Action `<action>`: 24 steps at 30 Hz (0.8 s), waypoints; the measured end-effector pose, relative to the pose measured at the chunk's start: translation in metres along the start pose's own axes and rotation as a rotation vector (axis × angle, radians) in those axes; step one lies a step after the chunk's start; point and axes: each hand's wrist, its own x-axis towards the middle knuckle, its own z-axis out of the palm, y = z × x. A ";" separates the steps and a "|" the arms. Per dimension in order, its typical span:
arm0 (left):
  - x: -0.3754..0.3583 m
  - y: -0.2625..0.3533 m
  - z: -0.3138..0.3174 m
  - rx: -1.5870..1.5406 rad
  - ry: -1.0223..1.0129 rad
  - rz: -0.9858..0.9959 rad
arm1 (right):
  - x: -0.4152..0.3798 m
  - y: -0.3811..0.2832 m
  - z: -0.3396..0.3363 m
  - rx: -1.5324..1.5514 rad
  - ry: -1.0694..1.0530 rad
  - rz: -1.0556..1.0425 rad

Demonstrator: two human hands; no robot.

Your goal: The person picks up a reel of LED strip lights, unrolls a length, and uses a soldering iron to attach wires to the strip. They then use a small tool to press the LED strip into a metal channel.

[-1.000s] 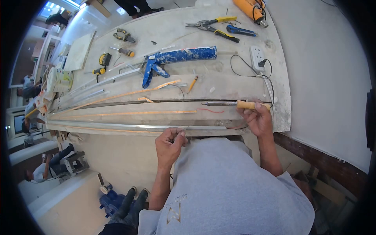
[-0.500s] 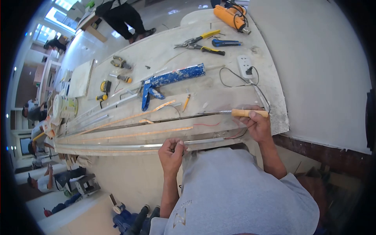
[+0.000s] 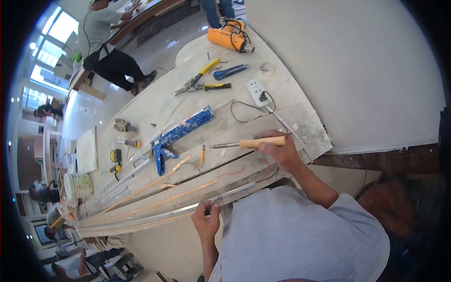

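Pale wood handle of the soldering iron sat in the right hand, fingers closed round it near its rear end. Metal tip pointed left, out over the worktable; from my remote feed I could not judge its height above the surface. Left hand at the near edge, thumb and fingertips drawn together beside the metal channel; I could not tell whether anything thin was pinched there. Channel lay lengthwise along the near edge, a dark wire by its right end. Beyond it I noted an orange strip, red wire at its right end. Pencil lay near the iron's tip; blue caulking gun past that. Farther off: white power strip with a dark plug in it, blue knife, yellow-handled snips, orange heat gun. Another person stood past the table's far side.
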 end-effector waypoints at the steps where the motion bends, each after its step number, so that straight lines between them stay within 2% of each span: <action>1: -0.003 -0.002 -0.003 0.002 -0.011 0.011 | 0.002 -0.009 0.007 -0.086 -0.039 0.037; 3: -0.010 -0.002 -0.012 0.051 -0.030 -0.037 | 0.007 -0.010 0.020 -0.168 -0.065 0.073; 5: -0.017 -0.002 -0.019 0.030 -0.034 -0.055 | 0.012 0.000 0.032 -0.196 -0.182 -0.158; 6: -0.019 -0.004 -0.024 0.046 -0.033 -0.089 | 0.015 0.004 0.037 -0.196 -0.169 -0.157; 8: -0.024 -0.007 -0.032 0.065 -0.043 -0.121 | 0.020 0.011 0.047 -0.240 -0.278 -0.356; 11: -0.028 -0.005 -0.040 0.069 -0.023 -0.143 | 0.019 0.011 0.058 -0.369 -0.309 -0.396; 14: -0.030 -0.003 -0.045 0.085 -0.006 -0.211 | 0.017 0.007 0.063 -0.362 -0.327 -0.390; 15: -0.030 -0.006 -0.048 0.148 -0.049 -0.173 | 0.017 0.007 0.065 -0.402 -0.346 -0.383; 18: -0.032 -0.012 -0.062 0.407 -0.109 -0.128 | 0.023 0.025 0.059 -0.408 -0.282 -0.613; 20: -0.033 -0.008 -0.066 0.416 -0.109 -0.121 | 0.021 0.024 0.053 -0.514 -0.226 -0.555; 21: -0.033 0.000 -0.068 0.415 -0.143 -0.151 | 0.019 0.011 0.053 -0.566 -0.218 -0.380; 22: -0.035 0.002 -0.069 0.398 -0.129 -0.157 | 0.021 0.003 0.054 -0.612 -0.214 -0.401; 23: -0.038 0.001 -0.070 0.381 -0.128 -0.151 | 0.032 0.025 0.035 -0.565 -0.189 -0.387; 24: -0.043 -0.007 -0.070 0.378 -0.091 -0.153 | 0.034 0.024 0.045 -0.399 -0.172 -0.314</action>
